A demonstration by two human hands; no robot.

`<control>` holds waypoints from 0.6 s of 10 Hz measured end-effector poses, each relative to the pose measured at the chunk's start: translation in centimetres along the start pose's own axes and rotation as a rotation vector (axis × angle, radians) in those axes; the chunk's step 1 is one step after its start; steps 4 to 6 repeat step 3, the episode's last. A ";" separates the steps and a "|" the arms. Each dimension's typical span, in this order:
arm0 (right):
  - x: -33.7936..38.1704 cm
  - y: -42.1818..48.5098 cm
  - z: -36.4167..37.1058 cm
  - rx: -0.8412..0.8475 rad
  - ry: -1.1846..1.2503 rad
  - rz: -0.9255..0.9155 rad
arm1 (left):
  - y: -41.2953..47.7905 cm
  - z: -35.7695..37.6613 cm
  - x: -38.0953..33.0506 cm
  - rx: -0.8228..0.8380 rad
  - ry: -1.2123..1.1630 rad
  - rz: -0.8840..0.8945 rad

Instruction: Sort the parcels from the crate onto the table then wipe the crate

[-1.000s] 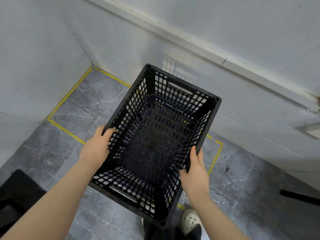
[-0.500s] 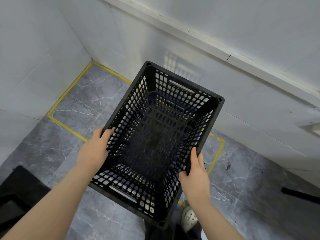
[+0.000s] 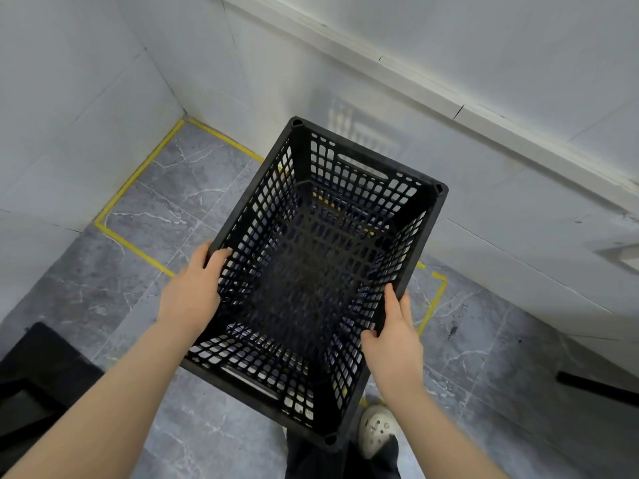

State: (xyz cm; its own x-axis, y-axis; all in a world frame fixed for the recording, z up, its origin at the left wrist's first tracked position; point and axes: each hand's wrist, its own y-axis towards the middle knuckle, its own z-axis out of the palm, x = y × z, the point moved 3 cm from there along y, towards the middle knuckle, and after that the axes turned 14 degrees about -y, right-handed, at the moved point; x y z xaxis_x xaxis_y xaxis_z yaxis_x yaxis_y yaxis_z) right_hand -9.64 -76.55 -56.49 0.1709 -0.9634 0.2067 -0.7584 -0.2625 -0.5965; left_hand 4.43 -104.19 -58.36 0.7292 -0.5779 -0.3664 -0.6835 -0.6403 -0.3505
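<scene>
A grey marbled tile floor (image 3: 193, 188) runs into a corner of pale walls (image 3: 86, 108), with a rectangle of yellow tape (image 3: 136, 181) marked out on it. Above that marked patch a black latticed crate (image 3: 311, 271) hangs in the air, mouth up, nothing inside it. The left hand (image 3: 193, 292) grips its left rim with fingers curled over the edge, and the right hand (image 3: 394, 340) grips the right rim the same way; a white shoe (image 3: 375, 430) shows below the crate's near corner, and a dark object (image 3: 34, 382) sits at the lower left.
</scene>
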 end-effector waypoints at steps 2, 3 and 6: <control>0.2 -0.7 -0.1 0.014 0.012 -0.019 | -0.6 0.2 -0.3 -0.054 0.053 0.027; 0.4 -1.5 -0.6 0.020 0.009 -0.025 | -1.1 0.0 -0.5 -0.080 0.102 0.007; 0.4 -1.5 -0.6 0.020 0.009 -0.025 | -1.1 0.0 -0.5 -0.080 0.102 0.007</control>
